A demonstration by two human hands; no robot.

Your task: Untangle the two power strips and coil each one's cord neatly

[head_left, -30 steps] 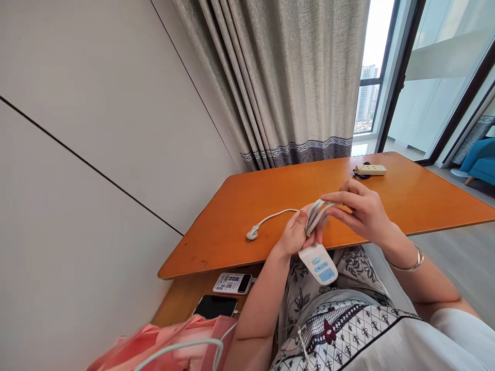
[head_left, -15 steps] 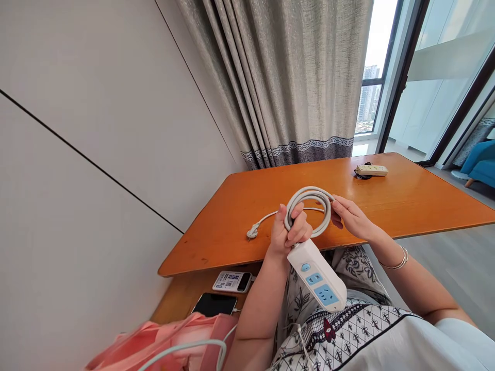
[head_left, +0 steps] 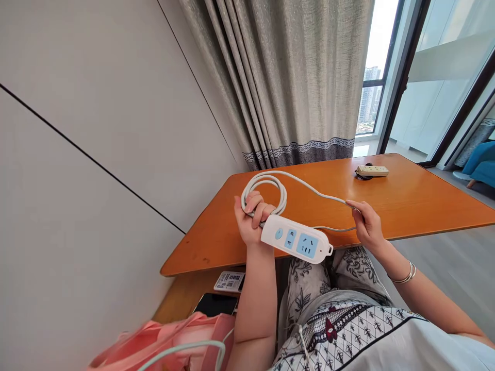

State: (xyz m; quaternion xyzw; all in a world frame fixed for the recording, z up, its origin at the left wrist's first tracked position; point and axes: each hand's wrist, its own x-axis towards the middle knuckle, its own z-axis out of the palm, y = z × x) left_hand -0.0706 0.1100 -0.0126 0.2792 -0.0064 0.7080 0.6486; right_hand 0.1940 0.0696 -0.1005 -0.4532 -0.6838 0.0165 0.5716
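Observation:
My left hand (head_left: 253,219) is closed around the coiled part of a white cord (head_left: 284,198), near where it joins a white power strip (head_left: 296,238) with blue sockets. The strip hangs tilted out to the right of that hand, over the table's front edge. Off to the right, my right hand (head_left: 367,224) pinches a stretch of the same cord, which runs taut from the coil. From the right hand a further length of cord passes back behind the strip. The cord's plug is out of sight.
On the orange wooden table (head_left: 209,242), a cream power strip (head_left: 372,170) with a black cord lies at the far right. A white phone-sized device (head_left: 228,282), a dark phone (head_left: 215,304) and a pink bag (head_left: 170,342) are at the lower left. A curtain (head_left: 305,77) hangs behind.
My left hand moved left and turned the power strip closer to level. My right hand moved right, drawing a cord length away from the coil. The plug left the table's visible left side.

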